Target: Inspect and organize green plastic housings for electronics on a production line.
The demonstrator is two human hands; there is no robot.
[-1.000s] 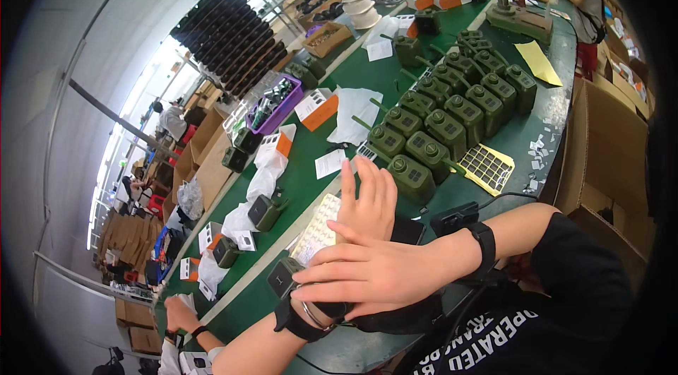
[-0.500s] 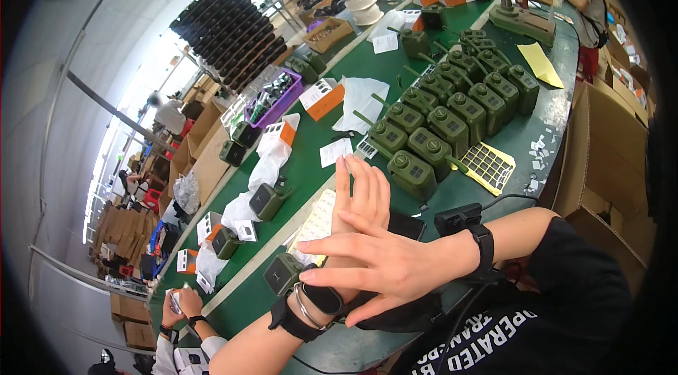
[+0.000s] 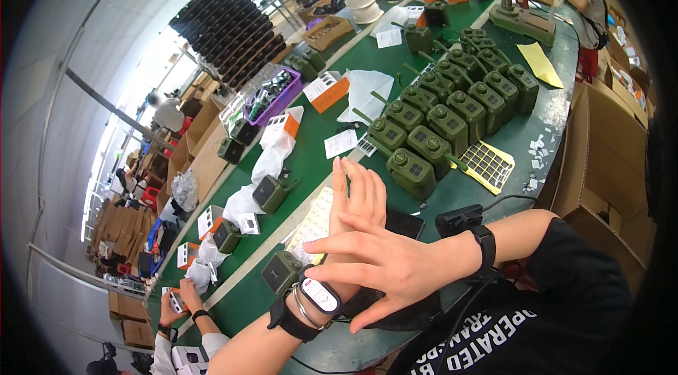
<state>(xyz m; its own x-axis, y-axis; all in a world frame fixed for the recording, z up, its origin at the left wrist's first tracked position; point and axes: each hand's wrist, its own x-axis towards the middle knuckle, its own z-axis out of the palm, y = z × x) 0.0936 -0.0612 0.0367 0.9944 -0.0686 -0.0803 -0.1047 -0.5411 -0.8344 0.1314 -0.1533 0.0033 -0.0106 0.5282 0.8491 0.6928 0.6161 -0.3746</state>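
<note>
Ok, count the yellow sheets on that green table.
2. A plain yellow sheet lies farther off, near the right edge of the table. A gridded yellow sheet lies beside the nearest green units. More may be hidden under clutter.

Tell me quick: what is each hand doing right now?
Left hand: open, fingers straight, holding nothing.
Right hand: open, fingers spread, laid across the left forearm above the white-faced wrist device, gripping nothing.
</note>
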